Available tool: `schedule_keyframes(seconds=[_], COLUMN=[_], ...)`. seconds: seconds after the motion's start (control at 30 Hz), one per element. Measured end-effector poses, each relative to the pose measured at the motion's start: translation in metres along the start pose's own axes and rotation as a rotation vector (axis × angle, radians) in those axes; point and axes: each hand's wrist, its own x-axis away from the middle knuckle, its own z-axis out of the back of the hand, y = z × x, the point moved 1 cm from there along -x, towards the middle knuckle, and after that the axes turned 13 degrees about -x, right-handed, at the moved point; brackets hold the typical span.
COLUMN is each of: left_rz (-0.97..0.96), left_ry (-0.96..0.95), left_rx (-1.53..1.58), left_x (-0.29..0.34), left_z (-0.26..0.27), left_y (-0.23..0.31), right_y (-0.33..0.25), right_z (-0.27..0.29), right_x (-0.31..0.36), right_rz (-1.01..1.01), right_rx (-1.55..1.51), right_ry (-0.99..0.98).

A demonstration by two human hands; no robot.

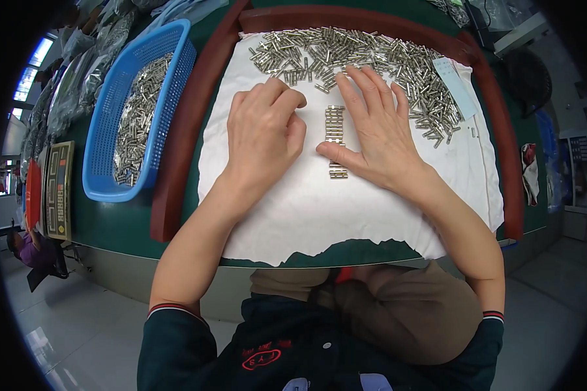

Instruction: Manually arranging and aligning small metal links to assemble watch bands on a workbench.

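Observation:
My right hand (386,133) lies flat with its fingers spread, its thumb across a neat column of short metal pins (334,118) lined up side by side. The fingertips reach to the edge of a large loose heap of similar silvery pins (326,49) at the far side. To the left of the column, my left hand (262,133) rests with curled fingers and the thumb drawn in toward them. Whatever it may hold is hidden by the fingers. Under both hands spreads a white cloth (287,215).
A dark red wooden frame (178,156) borders the cloth on the left, back and right. Left of it stands a blue plastic basket (92,146) of more pins. A pale paper slip (455,90) lies on the heap's right side. A person (38,251) sits at the far left.

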Motion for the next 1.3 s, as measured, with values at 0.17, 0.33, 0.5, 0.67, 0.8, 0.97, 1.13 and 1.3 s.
schedule_keyframes(seconds=[0.17,0.33,0.5,0.67,0.8,0.97,1.13,1.3], left_rz=[-0.007,-0.007,-0.050,-0.132,-0.172,-0.162,-0.217,-0.260], left_ry=[-0.017,-0.039,-0.084,-0.140,-0.153,-0.158,-0.177,-0.181], left_rx=[0.012,0.033,0.122,0.216,0.222,0.233,0.219,0.212], left_x=[0.000,0.002,0.003,0.002,0.003,0.005,0.004,0.006], left_z=[-0.001,-0.003,-0.007,-0.002,-0.003,-0.004,0.001,0.003], left_y=[0.002,0.002,0.002,0.008,0.011,0.013,0.016,0.015], right_y=[0.010,0.021,0.026,0.026,0.026,0.027,0.028,0.028], right_z=[0.008,0.019,0.019,0.019,0.019,0.019,0.019,0.018], right_x=[-0.007,-0.005,-0.002,-0.002,-0.002,-0.001,-0.001,-0.001], right_rz=[0.011,-0.022,-0.015,-0.015,-0.027,-0.019,-0.024,-0.030], right_rx=[0.006,-0.100,-0.171,-0.196,-0.207,-0.196,-0.210,-0.221], right_ry=[0.113,0.264,0.315,0.315,0.317,0.314,0.309,0.300])
